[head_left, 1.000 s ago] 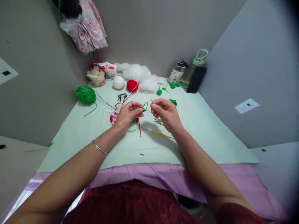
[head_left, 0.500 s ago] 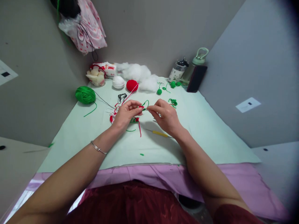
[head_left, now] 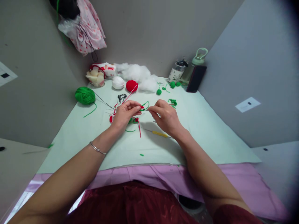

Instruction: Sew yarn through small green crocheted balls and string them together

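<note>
Pinched in my left hand (head_left: pixel 127 112) is a small red and green crochet piece (head_left: pixel 142 108), partly covered by the fingertips. My right hand (head_left: pixel 163 113) grips a thin metal needle-like tool (head_left: pixel 146 109) whose tip meets the piece; whether it is a needle or a crochet hook I cannot tell. A loop of green yarn (head_left: pixel 147 103) arches above the two hands. Under my left hand lies another red and green crochet piece (head_left: pixel 135 120) with a red tail hanging off it. A yellow-handled crochet hook (head_left: pixel 160 134) rests below my right hand.
Around the table (head_left: pixel 205 133) stand a green yarn ball (head_left: pixel 85 95), a white ball (head_left: pixel 118 83), a red ball (head_left: pixel 132 86), white stuffing (head_left: pixel 137 73), a bottle (head_left: pixel 200 57) and a phone (head_left: pixel 196 79). Green yarn scraps (head_left: pixel 173 102) lie right of my hands.
The fingers of my left hand have shifted slightly, showing more of the red and green piece. My right hand has drawn a little to the right, with more of the thin tool visible.
</note>
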`<control>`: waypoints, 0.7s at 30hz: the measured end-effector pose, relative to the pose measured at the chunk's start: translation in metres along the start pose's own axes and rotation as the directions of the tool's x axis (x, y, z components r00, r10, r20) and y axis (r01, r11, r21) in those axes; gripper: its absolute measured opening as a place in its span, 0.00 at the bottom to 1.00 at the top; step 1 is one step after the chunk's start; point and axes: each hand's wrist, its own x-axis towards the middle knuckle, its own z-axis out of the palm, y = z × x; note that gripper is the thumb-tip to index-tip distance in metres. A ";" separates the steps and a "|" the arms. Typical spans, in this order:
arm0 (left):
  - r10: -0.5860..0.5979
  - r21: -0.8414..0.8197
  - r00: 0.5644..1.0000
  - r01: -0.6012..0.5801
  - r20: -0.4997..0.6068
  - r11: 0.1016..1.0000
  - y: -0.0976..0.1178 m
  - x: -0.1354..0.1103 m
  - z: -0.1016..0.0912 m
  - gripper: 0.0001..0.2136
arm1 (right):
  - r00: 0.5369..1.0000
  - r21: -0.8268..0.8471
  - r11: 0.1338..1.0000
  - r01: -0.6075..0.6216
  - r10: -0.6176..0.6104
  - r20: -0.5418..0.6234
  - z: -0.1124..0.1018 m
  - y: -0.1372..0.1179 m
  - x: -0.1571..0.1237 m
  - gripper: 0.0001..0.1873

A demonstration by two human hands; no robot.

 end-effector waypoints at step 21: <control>0.065 0.063 0.998 -0.065 0.008 0.996 -0.001 0.000 -0.001 0.11 | 0.999 -0.009 1.000 -0.003 0.004 0.033 -0.001 -0.003 0.000 0.13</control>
